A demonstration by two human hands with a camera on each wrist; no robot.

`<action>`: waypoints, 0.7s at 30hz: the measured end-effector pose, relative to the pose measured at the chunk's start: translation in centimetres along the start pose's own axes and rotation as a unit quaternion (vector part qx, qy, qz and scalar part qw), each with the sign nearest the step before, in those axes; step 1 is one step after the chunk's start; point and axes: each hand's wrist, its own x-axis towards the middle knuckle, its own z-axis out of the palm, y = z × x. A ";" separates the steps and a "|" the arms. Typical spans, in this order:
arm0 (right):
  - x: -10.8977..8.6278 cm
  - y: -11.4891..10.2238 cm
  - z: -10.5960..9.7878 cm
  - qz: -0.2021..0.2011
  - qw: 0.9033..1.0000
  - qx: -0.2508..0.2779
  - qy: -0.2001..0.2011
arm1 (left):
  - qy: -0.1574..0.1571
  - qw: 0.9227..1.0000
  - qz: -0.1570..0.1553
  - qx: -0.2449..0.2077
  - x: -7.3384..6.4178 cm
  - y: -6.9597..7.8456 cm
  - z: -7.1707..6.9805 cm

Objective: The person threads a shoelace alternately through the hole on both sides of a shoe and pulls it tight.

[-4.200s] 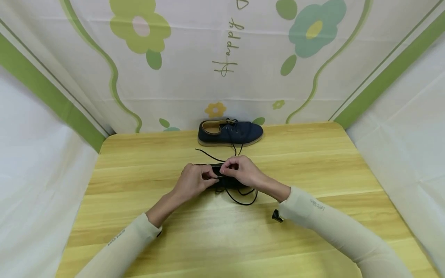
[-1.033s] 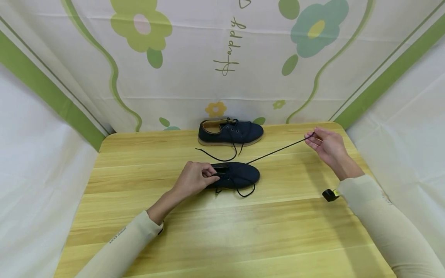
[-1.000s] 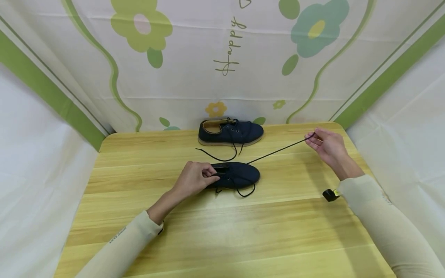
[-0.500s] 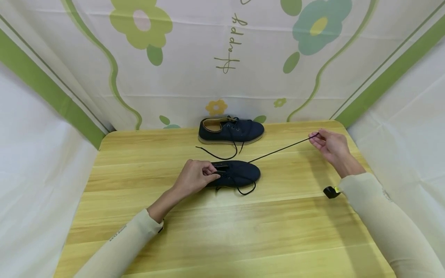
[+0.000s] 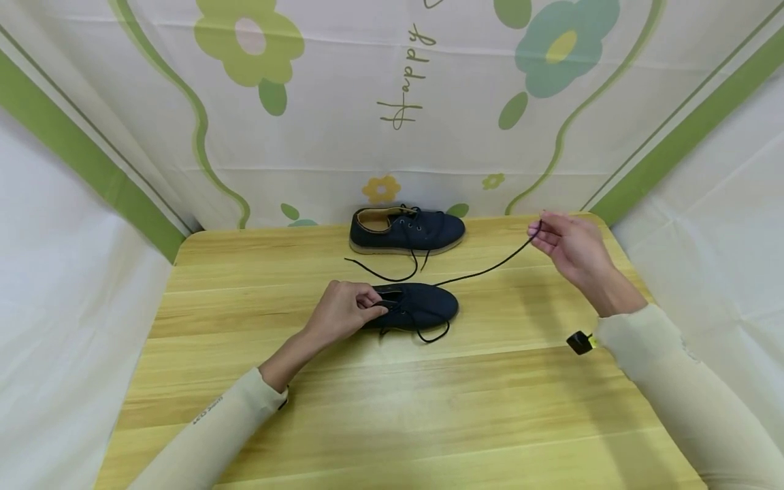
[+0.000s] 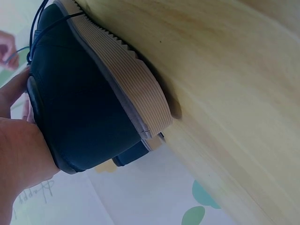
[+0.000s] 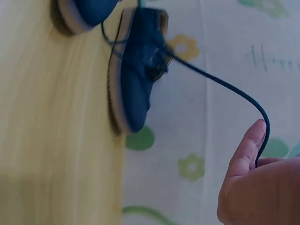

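Note:
A navy lace-up shoe (image 5: 431, 306) lies at mid-table with its toe to the right. My left hand (image 5: 344, 309) pinches the edge of its opening near the eyelets, covering the heel in the head view. The left wrist view shows the shoe's dark side and ribbed tan sole (image 6: 126, 79) up close. Off to the right, my right hand (image 5: 576, 248) pinches the end of a black shoelace (image 5: 486, 271) above the table. That lace sags in a curve back to the near shoe. Another lace end (image 5: 436, 339) loops onto the table on the near side.
Behind stands the matching navy shoe (image 5: 431, 235), against the flowered curtain (image 5: 331, 136). Its loose lace (image 5: 382, 278) trails onto the wooden table (image 5: 392, 422) between the two shoes. White cloth hangs along both sides.
My right hand has gone from over the near shoe to the far right, drawing the lace out taut. Since half a second ago it has shifted slightly back left and up, slackening the lace.

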 end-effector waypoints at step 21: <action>-6.9 1.9 14.9 -0.045 0.959 -0.212 -0.183 | -0.014 1.000 0.003 -0.001 0.2 0.1 -0.2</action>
